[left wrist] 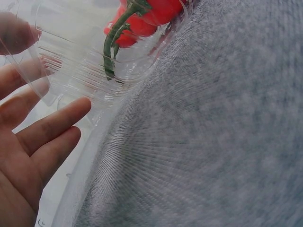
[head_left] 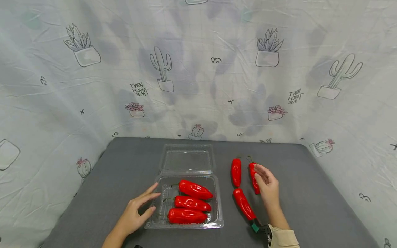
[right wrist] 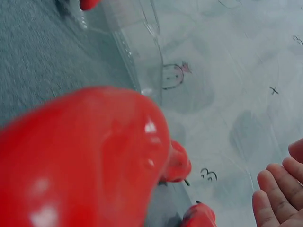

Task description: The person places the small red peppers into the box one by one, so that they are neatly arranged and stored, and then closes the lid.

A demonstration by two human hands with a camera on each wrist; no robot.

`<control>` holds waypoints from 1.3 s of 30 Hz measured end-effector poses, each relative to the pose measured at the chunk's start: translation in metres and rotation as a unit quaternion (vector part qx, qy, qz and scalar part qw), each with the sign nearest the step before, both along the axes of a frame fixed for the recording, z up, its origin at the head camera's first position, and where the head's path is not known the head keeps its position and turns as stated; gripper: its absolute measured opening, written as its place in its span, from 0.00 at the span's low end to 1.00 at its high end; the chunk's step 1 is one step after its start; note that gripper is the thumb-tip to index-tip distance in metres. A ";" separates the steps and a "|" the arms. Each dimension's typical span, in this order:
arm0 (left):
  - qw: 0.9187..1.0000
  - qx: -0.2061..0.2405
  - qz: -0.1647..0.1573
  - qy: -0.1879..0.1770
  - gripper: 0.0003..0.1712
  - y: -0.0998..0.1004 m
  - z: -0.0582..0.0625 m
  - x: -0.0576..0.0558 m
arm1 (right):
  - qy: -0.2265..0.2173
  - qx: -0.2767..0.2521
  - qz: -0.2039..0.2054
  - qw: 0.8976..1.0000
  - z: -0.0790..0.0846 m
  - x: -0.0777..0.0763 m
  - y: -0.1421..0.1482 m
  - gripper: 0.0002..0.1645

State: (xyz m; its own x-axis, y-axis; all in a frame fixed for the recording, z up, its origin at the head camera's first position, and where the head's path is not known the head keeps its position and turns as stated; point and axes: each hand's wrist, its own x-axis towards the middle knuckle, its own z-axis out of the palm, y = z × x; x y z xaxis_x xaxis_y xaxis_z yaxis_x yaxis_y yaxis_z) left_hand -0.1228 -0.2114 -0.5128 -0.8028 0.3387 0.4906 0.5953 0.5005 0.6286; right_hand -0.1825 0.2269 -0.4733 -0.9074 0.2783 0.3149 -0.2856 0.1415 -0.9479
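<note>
In a clear hinged plastic box (head_left: 219,206), lid tilted back, lie three red peppers: an upper one (head_left: 195,190), a middle one (head_left: 192,203) and a lower one (head_left: 187,216). My left hand (head_left: 131,213) is spread along the box's left side, fingers extended at its wall. My right hand (head_left: 269,189) hovers by the rightmost red pepper (head_left: 252,168), partly covering it; whether they touch I cannot tell. Its fingers (right wrist: 279,194) look fairly straight in the right wrist view. Left of that pepper lies another pepper (head_left: 236,172); below lies one with a green stem end (head_left: 243,203).
Grey cloth covers the table (head_left: 133,162). The box's raised clear lid (head_left: 187,160) stands behind its tray. A pale curtain (head_left: 214,86) printed with cacti surrounds the table on the back and sides. A close, large pepper (right wrist: 85,161) fills much of the right wrist view.
</note>
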 end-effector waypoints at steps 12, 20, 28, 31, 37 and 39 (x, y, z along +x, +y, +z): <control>0.999 0.001 0.021 0.035 0.26 0.003 -0.006 -0.001 | -0.050 0.057 0.003 0.997 -0.010 -0.003 0.027 0.24; 0.999 0.005 0.019 0.039 0.26 0.002 -0.006 -0.001 | -0.151 0.160 0.060 0.974 -0.016 -0.006 0.046 0.33; 0.999 0.002 0.021 0.032 0.26 0.002 -0.006 -0.001 | -0.164 0.196 0.106 0.961 -0.032 -0.010 0.052 0.40; 0.999 0.001 0.025 0.027 0.26 0.002 -0.006 -0.001 | -0.161 0.197 0.112 0.960 -0.036 -0.010 0.052 0.41; 0.999 0.002 0.022 0.031 0.26 0.002 -0.006 -0.001 | -0.142 0.233 0.110 0.956 -0.043 -0.013 0.052 0.44; 0.999 0.003 0.020 0.031 0.26 0.001 -0.007 -0.001 | -0.132 0.264 0.112 0.949 -0.046 -0.015 0.052 0.46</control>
State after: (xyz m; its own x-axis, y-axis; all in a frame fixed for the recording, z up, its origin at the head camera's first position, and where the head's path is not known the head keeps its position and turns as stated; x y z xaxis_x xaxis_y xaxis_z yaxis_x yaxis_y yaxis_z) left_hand -0.1241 -0.2102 -0.5194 -0.7836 0.3035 0.5421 0.6128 0.5216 0.5937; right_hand -0.1974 0.2789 -0.5196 -0.9918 -0.0649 0.1104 -0.1275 0.5807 -0.8041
